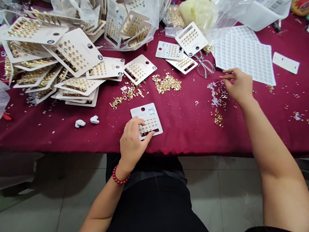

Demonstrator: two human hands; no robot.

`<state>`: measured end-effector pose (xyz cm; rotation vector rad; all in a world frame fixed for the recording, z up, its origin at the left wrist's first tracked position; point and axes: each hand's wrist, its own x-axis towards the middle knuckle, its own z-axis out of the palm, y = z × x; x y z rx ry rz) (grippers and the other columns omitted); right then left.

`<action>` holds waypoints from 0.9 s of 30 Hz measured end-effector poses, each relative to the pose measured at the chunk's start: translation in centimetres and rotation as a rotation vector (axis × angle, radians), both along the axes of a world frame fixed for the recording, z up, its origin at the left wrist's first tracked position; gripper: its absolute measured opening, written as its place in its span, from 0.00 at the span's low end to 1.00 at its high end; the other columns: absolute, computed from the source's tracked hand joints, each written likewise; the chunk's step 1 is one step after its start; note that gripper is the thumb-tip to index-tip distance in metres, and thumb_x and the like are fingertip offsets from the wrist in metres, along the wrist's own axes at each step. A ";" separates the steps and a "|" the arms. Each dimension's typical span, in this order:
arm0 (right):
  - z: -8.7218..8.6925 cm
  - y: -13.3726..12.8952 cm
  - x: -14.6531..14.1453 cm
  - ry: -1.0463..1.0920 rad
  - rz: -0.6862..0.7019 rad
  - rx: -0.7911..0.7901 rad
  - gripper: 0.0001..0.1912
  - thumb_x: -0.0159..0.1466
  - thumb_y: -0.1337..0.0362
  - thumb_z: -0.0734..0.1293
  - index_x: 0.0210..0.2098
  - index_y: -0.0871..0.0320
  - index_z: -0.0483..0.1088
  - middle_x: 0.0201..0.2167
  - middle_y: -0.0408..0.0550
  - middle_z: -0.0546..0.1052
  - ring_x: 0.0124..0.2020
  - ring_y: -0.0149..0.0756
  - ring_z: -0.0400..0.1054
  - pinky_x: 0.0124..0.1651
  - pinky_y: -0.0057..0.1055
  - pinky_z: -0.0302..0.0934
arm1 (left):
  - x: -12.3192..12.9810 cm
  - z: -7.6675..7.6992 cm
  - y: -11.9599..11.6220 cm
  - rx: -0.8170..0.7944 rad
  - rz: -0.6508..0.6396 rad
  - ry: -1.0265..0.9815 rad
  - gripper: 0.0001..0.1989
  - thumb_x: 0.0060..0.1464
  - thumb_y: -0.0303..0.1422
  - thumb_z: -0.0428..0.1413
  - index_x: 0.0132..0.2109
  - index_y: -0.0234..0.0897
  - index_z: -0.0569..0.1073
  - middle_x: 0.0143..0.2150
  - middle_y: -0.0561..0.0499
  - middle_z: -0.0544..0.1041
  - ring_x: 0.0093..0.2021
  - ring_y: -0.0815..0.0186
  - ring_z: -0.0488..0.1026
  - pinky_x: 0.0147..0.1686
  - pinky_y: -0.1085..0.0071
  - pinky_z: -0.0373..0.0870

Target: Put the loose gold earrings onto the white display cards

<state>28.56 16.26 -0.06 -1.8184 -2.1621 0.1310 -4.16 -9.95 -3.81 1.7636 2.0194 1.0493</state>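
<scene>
Head view: the left hand (133, 139) is pressing a white rectangular cardboard earring card (150, 112), gold studs mounted in rows, onto the maroon table cloth (186, 130) near its front edge, fingers curled over the card, thumb along its lower edge. The right hand (237, 87), fingers spread and pinching nothing visible, is hovering above loose gold earring pieces (217, 118), just beside a white printed label sheet (245, 53).

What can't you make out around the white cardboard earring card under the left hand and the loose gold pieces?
Head view:
- White cardboard earring card: part hidden by the left hand.
- Loose gold pieces near the right hand: too small to identify.
- Clear plastic bag: cut off by the top edge.
</scene>
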 end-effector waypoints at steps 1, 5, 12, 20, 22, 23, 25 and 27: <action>-0.2 0.0 0.1 0.004 0.002 -0.003 0.16 0.65 0.67 0.65 0.51 0.67 0.71 0.41 0.61 0.80 0.37 0.25 0.71 0.45 0.27 0.57 | 0.0 0.0 0.0 -0.001 0.000 -0.002 0.17 0.53 0.34 0.63 0.45 0.41 0.65 0.48 0.46 0.75 0.58 0.55 0.70 0.51 0.63 0.70; -0.8 0.1 0.4 0.045 0.046 -0.009 0.16 0.64 0.66 0.67 0.50 0.66 0.72 0.42 0.60 0.81 0.40 0.25 0.72 0.47 0.24 0.58 | 0.0 -0.1 0.0 0.004 -0.010 -0.008 0.16 0.53 0.35 0.63 0.45 0.41 0.65 0.48 0.46 0.75 0.58 0.54 0.70 0.52 0.61 0.69; -1.7 0.4 0.8 0.090 0.084 0.079 0.10 0.60 0.70 0.69 0.42 0.62 0.72 0.38 0.56 0.81 0.38 0.27 0.71 0.46 0.26 0.60 | -0.1 -0.1 0.0 -0.014 -0.007 -0.014 0.16 0.53 0.35 0.63 0.45 0.41 0.65 0.48 0.46 0.75 0.59 0.55 0.69 0.53 0.61 0.68; 1.7 -7.0 -7.9 0.497 0.357 -0.001 0.10 0.58 0.66 0.68 0.34 0.54 0.60 0.36 0.52 0.76 0.37 0.30 0.72 0.41 0.29 0.66 | -0.1 0.1 0.1 -0.019 -0.005 -0.028 0.16 0.53 0.33 0.63 0.45 0.41 0.65 0.49 0.46 0.75 0.58 0.56 0.69 0.53 0.61 0.68; 2.5 -10.5 -11.1 0.520 0.546 -0.060 0.09 0.59 0.66 0.67 0.32 0.54 0.59 0.34 0.48 0.76 0.36 0.31 0.72 0.41 0.31 0.67 | -0.1 0.1 0.1 -0.019 -0.002 -0.039 0.17 0.52 0.33 0.64 0.45 0.41 0.65 0.49 0.46 0.75 0.58 0.56 0.69 0.53 0.61 0.67; 2.7 -12.1 -12.5 0.500 0.630 -0.086 0.07 0.60 0.67 0.65 0.31 0.55 0.60 0.33 0.46 0.76 0.35 0.31 0.71 0.39 0.30 0.66 | -0.1 0.1 0.1 -0.018 -0.003 -0.043 0.17 0.52 0.33 0.64 0.45 0.41 0.65 0.48 0.47 0.75 0.58 0.56 0.69 0.53 0.61 0.67; 2.6 -14.6 -14.7 0.436 0.787 -0.215 0.06 0.60 0.69 0.63 0.29 0.55 0.60 0.32 0.44 0.76 0.33 0.30 0.70 0.39 0.29 0.65 | -0.2 0.0 0.1 -0.016 -0.007 -0.045 0.17 0.52 0.34 0.64 0.45 0.41 0.65 0.48 0.47 0.74 0.58 0.56 0.69 0.53 0.61 0.67; 2.1 -16.0 -16.0 0.400 0.874 -0.303 0.06 0.61 0.69 0.62 0.29 0.55 0.60 0.32 0.44 0.76 0.33 0.30 0.69 0.38 0.28 0.63 | -0.2 -0.1 0.2 -0.017 -0.010 -0.037 0.17 0.52 0.35 0.64 0.45 0.41 0.65 0.48 0.47 0.74 0.58 0.56 0.69 0.53 0.62 0.67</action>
